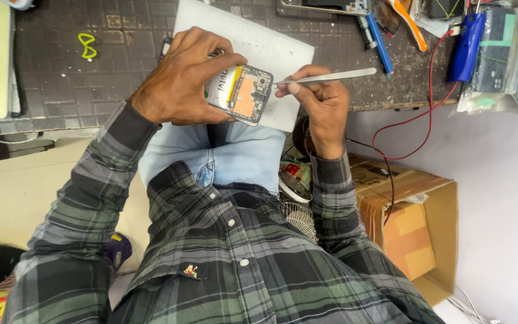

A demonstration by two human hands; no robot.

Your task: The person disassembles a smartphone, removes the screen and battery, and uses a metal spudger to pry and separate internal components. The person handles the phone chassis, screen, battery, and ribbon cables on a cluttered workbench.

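- I see the left hand [178, 81] wrapped around an opened smartphone with its back cover off [239, 92], fingers curled over the top edge, thumb underneath, gripping it tight
- phone sits tilted, held in the air over the front edge of the dark grid-patterned work mat [61, 72], above the blue jeans [223, 153]
- inside the phone I make out a pale battery with a yellow-green strip and an orange patch beside it, camera module near the right end
- right hand [325, 108] is closed in a pinch on long silver metal tweezers [325, 77]; tips point left and reach the phone's right edge near the camera, whether they touch I cannot tell
- tweezers' handle end sticks out to the right, past the hand, over the mat
- white sheet of paper [259, 42] lies on the mat right behind both hands
- small yellow-green loop of wire [87, 45] lies on the mat, well apart to the left
- blue pen [381, 45] and an orange-handled tool [409, 21] lie at the bench's far right, next to a blue handheld device [466, 48] with a red cable [415, 129] hanging off the bench
- open brown cardboard box [421, 228] stands on the floor, below the right elbow
- both sleeves are green-grey plaid shirt [223, 258]
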